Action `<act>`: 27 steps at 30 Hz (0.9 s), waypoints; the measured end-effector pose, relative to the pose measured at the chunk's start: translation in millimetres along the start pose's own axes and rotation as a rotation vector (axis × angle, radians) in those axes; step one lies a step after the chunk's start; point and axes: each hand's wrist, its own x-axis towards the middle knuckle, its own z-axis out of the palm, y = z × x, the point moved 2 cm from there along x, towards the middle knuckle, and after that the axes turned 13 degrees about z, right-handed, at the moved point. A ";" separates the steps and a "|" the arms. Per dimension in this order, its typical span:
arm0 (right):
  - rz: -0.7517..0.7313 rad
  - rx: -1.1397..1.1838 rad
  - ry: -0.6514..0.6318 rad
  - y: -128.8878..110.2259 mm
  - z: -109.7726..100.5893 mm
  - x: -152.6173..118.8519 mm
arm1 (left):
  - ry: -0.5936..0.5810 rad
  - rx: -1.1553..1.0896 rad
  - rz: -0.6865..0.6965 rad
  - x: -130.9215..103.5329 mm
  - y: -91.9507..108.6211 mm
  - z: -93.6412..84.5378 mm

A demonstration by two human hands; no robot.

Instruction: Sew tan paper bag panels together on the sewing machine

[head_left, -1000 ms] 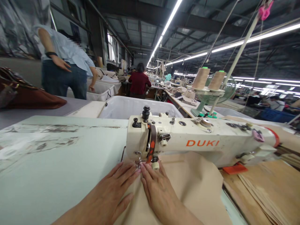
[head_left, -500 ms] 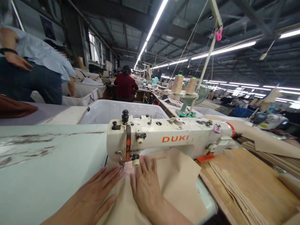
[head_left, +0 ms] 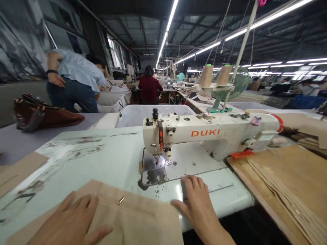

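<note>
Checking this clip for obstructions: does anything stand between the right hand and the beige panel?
Nothing visible does. The right hand is by the edge of the beige panel, contact unclear; the left hand lies on it.

Sewing workshop or garment factory floor, white sewing machine (head_left: 209,131) on a pale green tabletop (head_left: 114,153), thread cones (head_left: 206,76) on a stand, plastic bins (head_left: 155,110), people bent or seated at work (head_left: 149,86), long strip lights (head_left: 167,25) under a dark metal roof (head_left: 150,32)

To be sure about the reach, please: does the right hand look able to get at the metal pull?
Probably yes: the right hand is open beside the beige fabric, nothing covers the metal pull, and the left hand lies beyond it.
</note>
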 end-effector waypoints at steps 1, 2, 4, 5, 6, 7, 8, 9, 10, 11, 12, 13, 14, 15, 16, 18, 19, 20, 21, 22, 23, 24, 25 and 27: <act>0.014 0.054 -0.036 0.4 -2.2 -0.5 | -0.016 0.038 0.015 3.9 4.7 -5.2; 0.006 0.117 -0.079 -0.7 -2.0 -2.5 | 0.006 0.057 0.031 10.7 12.3 -11.4; -0.019 0.224 -0.141 -6.0 1.6 -9.0 | 0.098 0.028 0.103 29.6 34.3 -23.3; -0.026 0.251 -0.161 -9.1 3.4 -12.2 | 0.143 -0.020 0.153 39.9 47.0 -27.8; -0.029 0.266 -0.174 -12.2 4.5 -14.8 | 0.182 -0.081 0.199 50.1 59.3 -30.9; -0.029 0.279 -0.188 -14.7 4.9 -16.7 | 0.218 -0.149 0.243 59.6 70.6 -32.8; -0.021 0.300 -0.209 -16.5 4.5 -17.7 | 0.239 -0.221 0.281 68.5 80.3 -33.5; -0.002 0.332 -0.237 -17.4 3.5 -18.2 | 0.256 -0.291 0.311 76.5 88.1 -33.5; 0.030 0.378 -0.269 -17.4 1.9 -18.3 | 0.273 -0.359 0.335 83.4 94.1 -33.4; 0.071 0.437 -0.304 -17.0 -0.2 -18.5 | 0.293 -0.430 0.353 89.0 98.5 -33.6; 0.113 0.502 -0.338 -16.2 -2.7 -18.7 | 0.319 -0.495 0.364 93.1 101.5 -34.7; 0.143 0.568 -0.371 -15.6 -5.8 -19.2 | 0.348 -0.550 0.367 95.4 103.7 -36.8; 0.149 0.632 -0.405 -15.5 -9.4 -20.0 | 0.377 -0.594 0.361 95.7 105.1 -40.0; 0.129 0.699 -0.445 -16.0 -13.7 -21.0 | 0.402 -0.622 0.355 94.1 106.4 -44.4; 0.092 0.767 -0.482 -17.0 -18.6 -22.1 | 0.422 -0.630 0.356 90.8 107.7 -50.0; 0.019 0.907 -0.537 -19.2 -29.0 -24.3 | 0.454 -0.583 0.402 80.3 110.7 -64.1; 0.001 0.958 -0.547 -20.0 -33.6 -25.4 | 0.464 -0.546 0.455 74.3 112.6 -71.8; -0.006 0.972 -0.540 -20.6 -37.3 -26.7 | 0.469 -0.503 0.513 68.5 114.5 -79.3; -0.008 0.940 -0.521 -21.2 -39.7 -28.4 | 0.476 -0.458 0.564 63.5 116.3 -86.1; -0.017 0.873 -0.505 -22.1 -40.8 -30.6 | 0.485 -0.417 0.605 59.5 118.0 -91.9; -0.039 0.792 -0.493 -23.4 -40.8 -33.2 | 0.510 -0.382 0.628 56.7 119.3 -96.8; -0.073 0.713 -0.489 -25.2 -39.8 -36.1 | 0.548 -0.356 0.635 55.1 120.6 -100.6; -0.105 0.655 -0.490 -27.1 -38.3 -38.9 | 0.596 -0.338 0.628 54.4 121.7 -103.6; -0.164 0.597 -0.483 -31.1 -35.1 -43.3 | 0.675 -0.329 0.597 55.2 124.3 -107.1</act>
